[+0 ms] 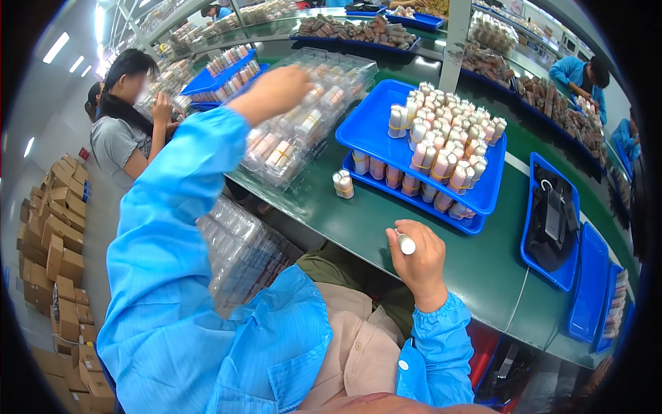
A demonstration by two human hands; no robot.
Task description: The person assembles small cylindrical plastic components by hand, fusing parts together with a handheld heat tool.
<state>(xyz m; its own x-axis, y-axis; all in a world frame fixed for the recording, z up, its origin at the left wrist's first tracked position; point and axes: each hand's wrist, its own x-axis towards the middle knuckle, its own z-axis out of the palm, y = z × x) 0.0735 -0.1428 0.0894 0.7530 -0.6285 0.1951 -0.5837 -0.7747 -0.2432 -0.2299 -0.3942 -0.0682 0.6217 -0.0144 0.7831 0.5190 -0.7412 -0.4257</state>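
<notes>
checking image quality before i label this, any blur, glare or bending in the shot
Head view: the left hand over the clear blister tray is motion-blurred, while the right hand holding a small tube is sharp; ceiling lights glare at upper left; the green table edge bows from fisheye distortion; corners are black.
</notes>
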